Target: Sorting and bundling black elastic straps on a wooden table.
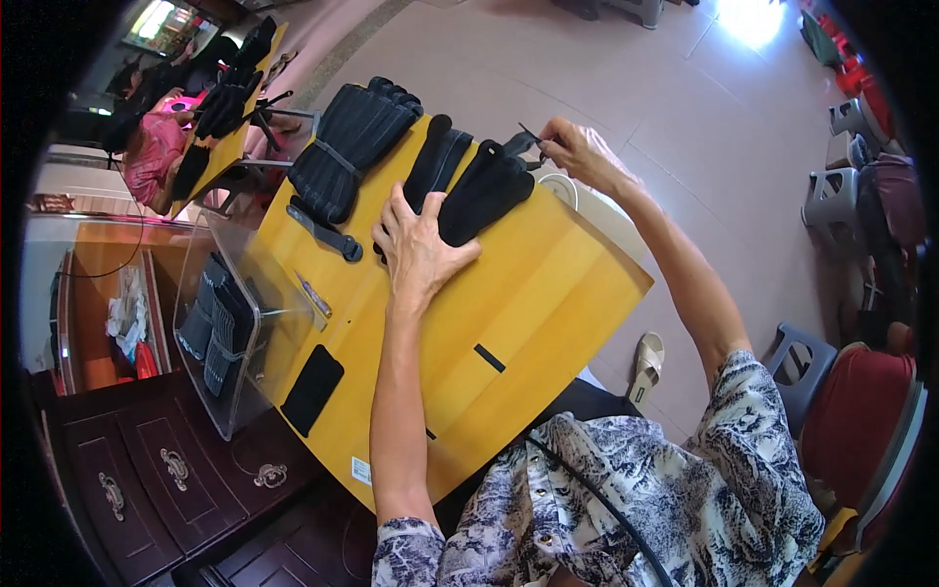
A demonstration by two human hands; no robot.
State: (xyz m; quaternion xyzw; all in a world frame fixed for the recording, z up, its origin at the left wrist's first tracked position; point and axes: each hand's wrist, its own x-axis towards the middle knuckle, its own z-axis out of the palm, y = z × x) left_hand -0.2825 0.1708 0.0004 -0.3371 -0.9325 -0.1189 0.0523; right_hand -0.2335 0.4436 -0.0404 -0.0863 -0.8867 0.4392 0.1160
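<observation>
My left hand point(419, 249) lies with spread fingers on black knitted fabric pieces, pressing on their near ends. One longer piece point(442, 157) and a thicker stack point(486, 191) reach away from it toward the far edge of the yellow table point(548, 293). My right hand point(584, 157) is closed at the far right of that stack. Its fingers grip small dark scissors point(528, 142), partly hidden, close to a thin grey strip at the fabric's end. Left of my left hand lie a dark strap with a round end point(328, 233) and a tied bundle of dark fabric point(347, 147).
On the table are a small slim tool point(314, 296), a flat black piece with rounded corners point(313, 389) and a short black strip point(489, 358). A clear plastic bin point(256, 362) with tied dark bundles stands at the left. A person in pink point(156, 157) sits at another table.
</observation>
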